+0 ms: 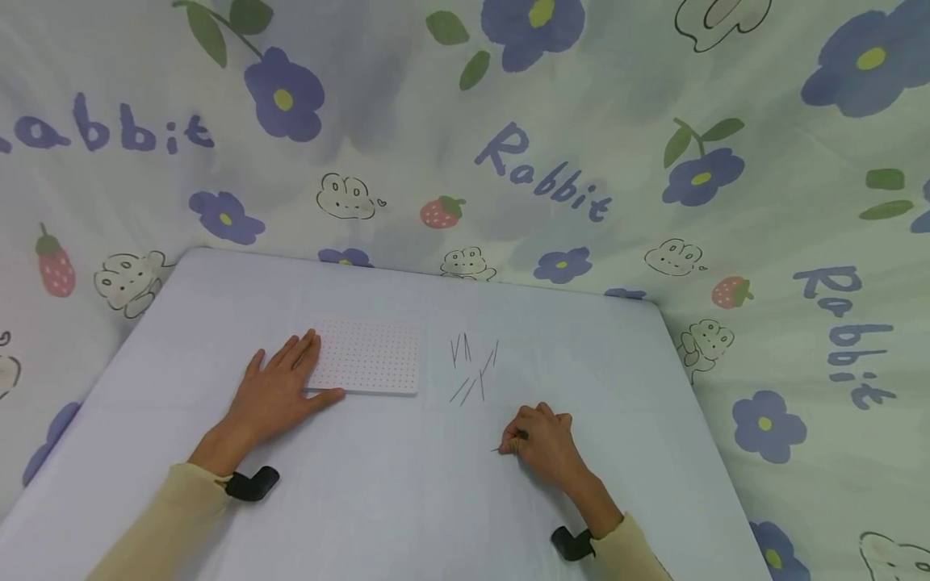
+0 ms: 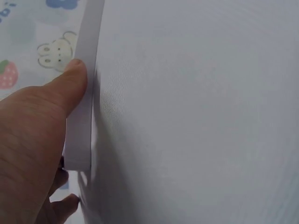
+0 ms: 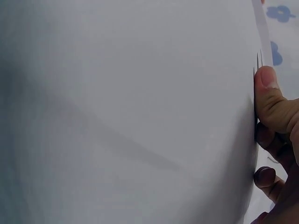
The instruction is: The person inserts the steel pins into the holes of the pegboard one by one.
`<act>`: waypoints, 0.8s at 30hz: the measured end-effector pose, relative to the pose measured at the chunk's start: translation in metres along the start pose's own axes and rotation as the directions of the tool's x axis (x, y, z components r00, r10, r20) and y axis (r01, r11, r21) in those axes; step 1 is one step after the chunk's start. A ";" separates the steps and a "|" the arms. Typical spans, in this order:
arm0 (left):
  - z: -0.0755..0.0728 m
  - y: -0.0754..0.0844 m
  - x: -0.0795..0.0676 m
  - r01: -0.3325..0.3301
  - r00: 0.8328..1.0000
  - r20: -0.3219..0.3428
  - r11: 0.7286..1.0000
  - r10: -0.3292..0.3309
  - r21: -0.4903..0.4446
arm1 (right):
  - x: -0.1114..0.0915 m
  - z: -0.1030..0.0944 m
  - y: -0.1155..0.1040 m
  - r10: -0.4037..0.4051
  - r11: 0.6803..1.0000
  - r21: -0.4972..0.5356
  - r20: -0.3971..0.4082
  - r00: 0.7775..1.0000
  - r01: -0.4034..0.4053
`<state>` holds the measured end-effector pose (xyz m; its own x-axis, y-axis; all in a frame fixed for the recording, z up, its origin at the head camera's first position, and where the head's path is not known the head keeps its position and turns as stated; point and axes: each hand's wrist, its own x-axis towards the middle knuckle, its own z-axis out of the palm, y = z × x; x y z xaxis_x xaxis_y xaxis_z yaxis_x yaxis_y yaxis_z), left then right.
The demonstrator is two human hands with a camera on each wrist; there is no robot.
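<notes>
A white rectangular board (image 1: 366, 359) with rows of small dark holes lies flat on the table. My left hand (image 1: 272, 395) rests at its left side, fingers outstretched along that edge and the thumb against the near edge. In the left wrist view the thumb touches the board's side wall (image 2: 84, 126). To the right, my right hand (image 1: 541, 444) pinches a thin needle-like stick (image 1: 496, 449) between thumb and fingers, just above or on the tabletop. Only a short end of it shows. Beyond that hand lie several loose dark needle-like sticks (image 1: 482, 386), scattered at different angles.
The table (image 1: 407, 500) has a white cover, with its far edge (image 1: 407, 273) against a patterned curtain (image 1: 407, 153). Another curtain panel (image 1: 770, 339) hangs along the right. A black wrist mount (image 1: 253, 484) sits at the left cuff, a second mount (image 1: 571, 544) at the right.
</notes>
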<state>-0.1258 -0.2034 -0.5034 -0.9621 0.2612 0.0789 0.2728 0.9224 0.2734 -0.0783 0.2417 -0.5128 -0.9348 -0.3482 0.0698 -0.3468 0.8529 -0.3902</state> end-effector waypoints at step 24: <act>0.000 0.000 -0.003 0.010 1.000 0.001 1.000 -0.010 -0.019 | 0.062 -0.032 -0.033 -0.021 0.988 0.152 0.035 0.999 0.015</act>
<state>-0.1227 -0.2037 -0.5037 -0.9648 0.2519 0.0755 0.2629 0.9196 0.2920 -0.1277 0.2044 -0.4659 -0.9241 -0.3795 0.0455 -0.3455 0.7784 -0.5242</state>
